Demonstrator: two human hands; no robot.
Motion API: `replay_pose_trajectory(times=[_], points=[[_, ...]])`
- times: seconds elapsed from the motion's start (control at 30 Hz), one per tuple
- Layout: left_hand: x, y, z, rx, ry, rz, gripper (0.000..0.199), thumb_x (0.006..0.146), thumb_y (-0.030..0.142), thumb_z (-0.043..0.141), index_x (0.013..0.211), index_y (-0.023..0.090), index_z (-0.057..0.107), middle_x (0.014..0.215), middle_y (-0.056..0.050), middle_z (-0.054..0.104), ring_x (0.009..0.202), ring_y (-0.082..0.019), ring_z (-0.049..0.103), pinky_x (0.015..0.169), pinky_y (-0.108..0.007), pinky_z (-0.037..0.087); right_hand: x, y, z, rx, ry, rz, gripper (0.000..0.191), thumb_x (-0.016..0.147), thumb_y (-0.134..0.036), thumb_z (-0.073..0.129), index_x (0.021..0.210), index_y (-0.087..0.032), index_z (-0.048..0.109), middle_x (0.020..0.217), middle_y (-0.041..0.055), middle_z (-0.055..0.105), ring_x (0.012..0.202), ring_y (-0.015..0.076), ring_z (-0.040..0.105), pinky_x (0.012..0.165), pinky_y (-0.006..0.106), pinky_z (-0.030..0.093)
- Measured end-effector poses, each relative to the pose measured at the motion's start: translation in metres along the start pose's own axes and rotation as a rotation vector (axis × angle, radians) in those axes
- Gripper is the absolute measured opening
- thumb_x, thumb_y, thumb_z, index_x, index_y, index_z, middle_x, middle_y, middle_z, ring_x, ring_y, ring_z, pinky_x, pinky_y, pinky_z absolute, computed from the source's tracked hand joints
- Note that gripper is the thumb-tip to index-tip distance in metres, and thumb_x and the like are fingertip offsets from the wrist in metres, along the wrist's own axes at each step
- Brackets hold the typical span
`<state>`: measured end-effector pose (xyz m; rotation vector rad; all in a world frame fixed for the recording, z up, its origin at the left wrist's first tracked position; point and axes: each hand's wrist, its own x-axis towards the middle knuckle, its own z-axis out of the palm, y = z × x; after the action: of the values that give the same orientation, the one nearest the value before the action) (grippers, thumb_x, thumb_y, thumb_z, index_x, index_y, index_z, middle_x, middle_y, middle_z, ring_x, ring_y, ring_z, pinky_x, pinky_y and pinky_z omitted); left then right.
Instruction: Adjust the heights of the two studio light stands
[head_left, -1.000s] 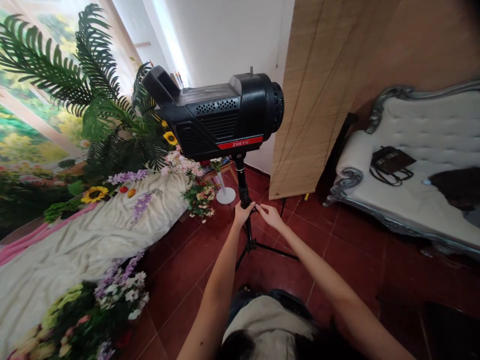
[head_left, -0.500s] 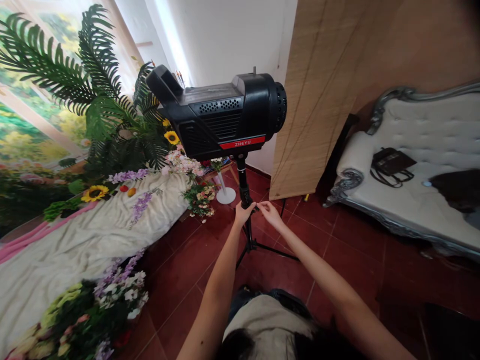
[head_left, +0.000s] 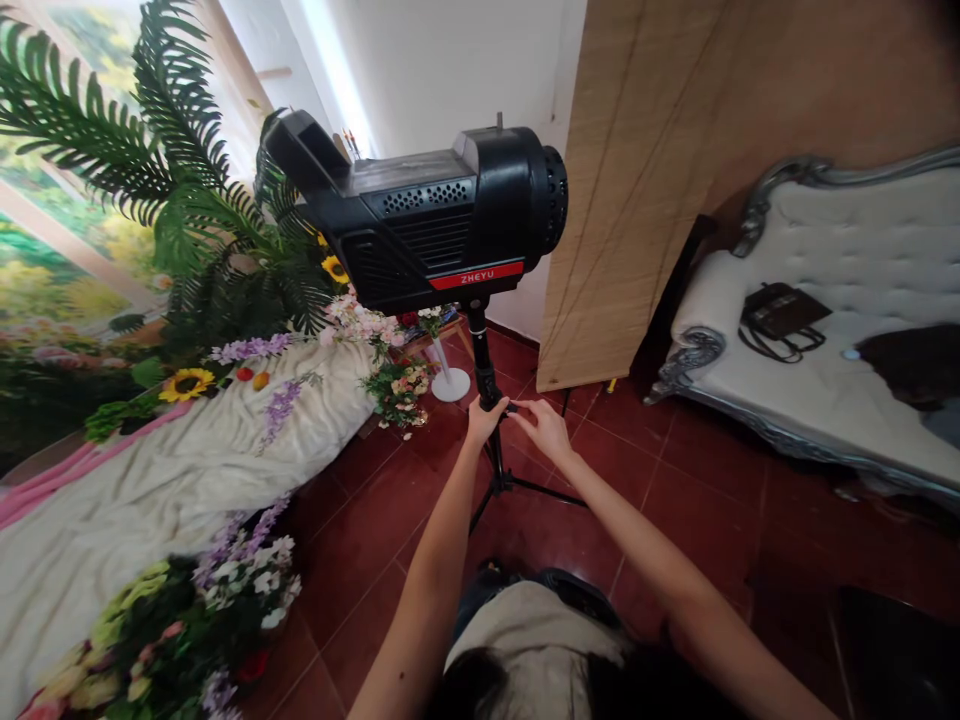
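Observation:
A black studio light (head_left: 427, 225) with a red ZHEYU label sits on top of a black light stand (head_left: 481, 345) in front of me. My left hand (head_left: 484, 424) is wrapped round the stand's column at a dark collar. To its right, my right hand (head_left: 546, 426) pinches a small black knob (head_left: 510, 408) on the side of that collar, thumb and fingertips together. Below my hands the stand's legs spread out on the red tiled floor (head_left: 615, 540).
On the left a cream cloth (head_left: 315, 420) is dressed with artificial flowers (head_left: 247, 590), beneath palm fronds (head_left: 180, 170). A bamboo blind (head_left: 600, 220) hangs behind the stand. A white tufted sofa (head_left: 832, 240) on the right holds a dark bag (head_left: 784, 312).
The light's head has tilted and shifted slightly left in view. My left hand stays round the column; the fingers of my right hand have turned a little at the knob.

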<state>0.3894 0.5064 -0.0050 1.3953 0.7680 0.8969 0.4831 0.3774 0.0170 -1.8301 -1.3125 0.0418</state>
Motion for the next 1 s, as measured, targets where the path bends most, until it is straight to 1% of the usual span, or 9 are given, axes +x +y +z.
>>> replay_pose_trajectory(times=[0.13,0.23,0.33,0.43,0.5,0.63,0.77,0.9,1.0], points=[[-0.001,0.001,0.000,0.018,-0.002,0.022,0.033,0.061,0.043,0.073,0.068,0.013,0.060,0.065,-0.002,0.060,0.059,-0.011,0.053,0.060,-0.025,0.047,0.000,0.001,0.006,0.041,0.023,0.015,0.038,0.087,-0.053,0.047,0.108,-0.026,0.064,0.099,0.0065,0.066,0.091,0.0216,0.059,0.081,0.032,0.046],[-0.001,0.002,0.000,0.035,-0.005,0.016,0.034,0.062,0.044,0.072,0.067,0.014,0.059,0.064,-0.002,0.059,0.057,-0.010,0.052,0.058,-0.024,0.047,0.002,-0.001,0.014,0.119,0.062,0.144,0.037,0.085,-0.056,0.048,0.094,-0.025,0.066,0.091,0.0063,0.066,0.083,0.0210,0.060,0.077,0.031,0.045],[-0.001,0.003,0.002,0.032,-0.001,0.000,0.035,0.061,0.045,0.073,0.068,0.014,0.059,0.064,-0.002,0.059,0.058,-0.011,0.054,0.058,-0.025,0.049,0.004,-0.005,0.022,0.218,0.135,0.289,0.039,0.082,-0.060,0.049,0.076,-0.024,0.063,0.078,0.0058,0.066,0.073,0.0207,0.059,0.069,0.028,0.043],[-0.001,0.004,0.003,0.020,0.000,-0.013,0.036,0.059,0.045,0.074,0.069,0.013,0.059,0.064,-0.003,0.060,0.059,-0.012,0.057,0.059,-0.025,0.050,0.005,-0.007,0.026,0.276,0.157,0.355,0.039,0.081,-0.060,0.049,0.069,-0.024,0.058,0.072,0.0047,0.066,0.071,0.0212,0.060,0.064,0.026,0.041],[-0.002,0.006,0.004,0.012,-0.003,-0.022,0.036,0.059,0.045,0.074,0.067,0.013,0.058,0.063,-0.003,0.060,0.059,-0.013,0.057,0.058,-0.024,0.050,0.006,-0.007,0.025,0.297,0.112,0.364,0.039,0.082,-0.060,0.048,0.068,-0.025,0.056,0.068,0.0037,0.067,0.068,0.0211,0.062,0.063,0.026,0.041],[-0.004,0.010,0.005,-0.006,-0.003,-0.023,0.035,0.059,0.042,0.075,0.064,0.014,0.055,0.061,-0.002,0.058,0.057,-0.012,0.057,0.057,-0.023,0.049,0.007,-0.002,0.022,0.348,-0.010,0.331,0.041,0.086,-0.061,0.042,0.068,-0.025,0.052,0.062,0.0021,0.067,0.059,0.0188,0.061,0.064,0.027,0.043],[-0.007,0.015,0.009,-0.012,0.002,-0.042,0.032,0.061,0.040,0.073,0.067,0.014,0.056,0.060,-0.002,0.058,0.056,-0.012,0.057,0.056,-0.023,0.049,0.005,0.000,0.026,0.366,-0.008,0.333,0.040,0.086,-0.061,0.040,0.070,-0.025,0.048,0.052,-0.0004,0.062,0.054,0.0178,0.060,0.064,0.027,0.044],[-0.012,0.018,0.016,-0.001,0.082,-0.070,0.029,0.062,0.038,0.072,0.069,0.015,0.055,0.060,-0.001,0.058,0.058,-0.011,0.057,0.058,-0.023,0.048,0.004,0.001,0.030,0.482,-0.027,0.346,0.037,0.086,-0.062,0.038,0.075,-0.027,0.043,0.047,-0.0034,0.056,0.049,0.0181,0.058,0.059,0.027,0.044],[-0.016,0.020,0.021,-0.014,0.138,-0.092,0.029,0.062,0.036,0.072,0.070,0.014,0.055,0.063,-0.001,0.059,0.058,-0.011,0.056,0.058,-0.022,0.047,0.005,0.003,0.028,0.533,-0.056,0.338,0.037,0.086,-0.062,0.038,0.076,-0.027,0.042,0.048,-0.0034,0.056,0.049,0.0182,0.059,0.058,0.028,0.044]])
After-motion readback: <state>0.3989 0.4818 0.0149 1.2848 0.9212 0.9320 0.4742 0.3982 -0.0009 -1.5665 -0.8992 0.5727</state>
